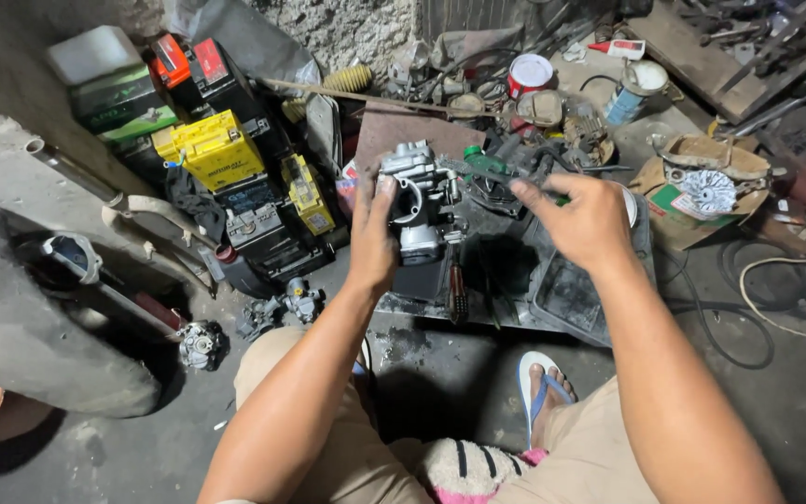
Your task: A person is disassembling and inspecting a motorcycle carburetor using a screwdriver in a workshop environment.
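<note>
carburetor gripped in left hand; right hand pinching thin dark tool, tip touching carburetor top.

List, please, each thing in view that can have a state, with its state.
left hand: closed around the carburetor, holding it up
carburetor: gripped, lifted off the tray
right hand: holding a thin tool
thin tool: held, tip at the carburetor
black tray: lying flat, dirty
red can: upright, lid on

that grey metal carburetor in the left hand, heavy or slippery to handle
The carburetor looks like solid cast metal, so probably heavy for its size and stiff. The left hand wraps its side; grime all around suggests it may be oily, somewhat slippery.
</note>
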